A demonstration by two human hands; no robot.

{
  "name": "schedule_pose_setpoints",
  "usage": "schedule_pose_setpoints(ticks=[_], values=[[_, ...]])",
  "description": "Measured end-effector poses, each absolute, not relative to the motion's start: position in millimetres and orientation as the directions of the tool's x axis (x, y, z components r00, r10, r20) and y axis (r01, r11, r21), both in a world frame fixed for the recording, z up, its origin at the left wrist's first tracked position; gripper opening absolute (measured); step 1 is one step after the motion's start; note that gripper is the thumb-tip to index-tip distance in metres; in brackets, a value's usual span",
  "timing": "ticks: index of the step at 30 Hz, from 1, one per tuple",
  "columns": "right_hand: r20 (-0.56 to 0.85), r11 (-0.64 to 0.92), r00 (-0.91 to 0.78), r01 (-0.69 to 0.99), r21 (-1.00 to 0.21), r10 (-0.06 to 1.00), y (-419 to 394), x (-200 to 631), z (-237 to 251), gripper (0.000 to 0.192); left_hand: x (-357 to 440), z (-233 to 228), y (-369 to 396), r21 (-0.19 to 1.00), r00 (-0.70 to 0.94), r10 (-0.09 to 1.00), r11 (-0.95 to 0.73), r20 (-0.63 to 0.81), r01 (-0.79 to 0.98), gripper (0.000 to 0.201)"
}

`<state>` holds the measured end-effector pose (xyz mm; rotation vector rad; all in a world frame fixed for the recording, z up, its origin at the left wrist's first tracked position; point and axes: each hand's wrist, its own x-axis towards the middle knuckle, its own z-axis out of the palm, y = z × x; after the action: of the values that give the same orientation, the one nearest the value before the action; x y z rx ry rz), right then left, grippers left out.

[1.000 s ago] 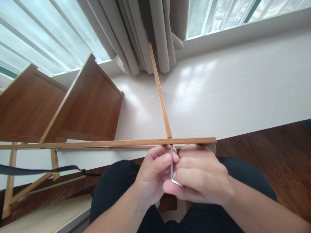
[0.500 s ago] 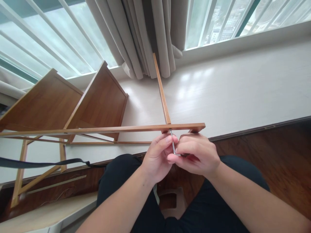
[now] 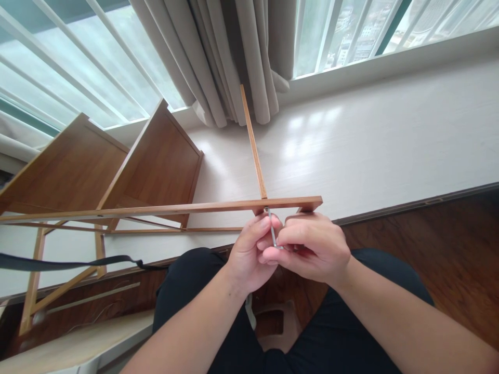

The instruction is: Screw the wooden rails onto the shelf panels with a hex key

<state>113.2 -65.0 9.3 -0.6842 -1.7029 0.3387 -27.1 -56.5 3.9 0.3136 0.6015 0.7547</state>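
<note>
Both hands, left hand (image 3: 249, 254) and right hand (image 3: 312, 249), are pinching a small bent metal hex key (image 3: 271, 234) with closed fingers, its tip entering the long brown wooden rail (image 3: 175, 209) just above the fingers.

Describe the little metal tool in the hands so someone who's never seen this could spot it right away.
Start at the long horizontal wooden rail in front of the white window ledge. Just under its right end, the left hand and right hand meet around a hex key. It is thin, silvery metal; everything near it is wood.
</note>
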Motion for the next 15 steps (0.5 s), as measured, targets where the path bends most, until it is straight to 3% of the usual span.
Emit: schedule_pose_setpoints(ticks=[15], values=[[0.785, 0.783, -0.107, 0.230, -0.578, 0.610, -65.9, 110.8, 8.9, 0.022, -26.5, -1.8, -57.8, 0.386, 0.620, 0.708, 0.705, -0.338, -0.595, 0.025]])
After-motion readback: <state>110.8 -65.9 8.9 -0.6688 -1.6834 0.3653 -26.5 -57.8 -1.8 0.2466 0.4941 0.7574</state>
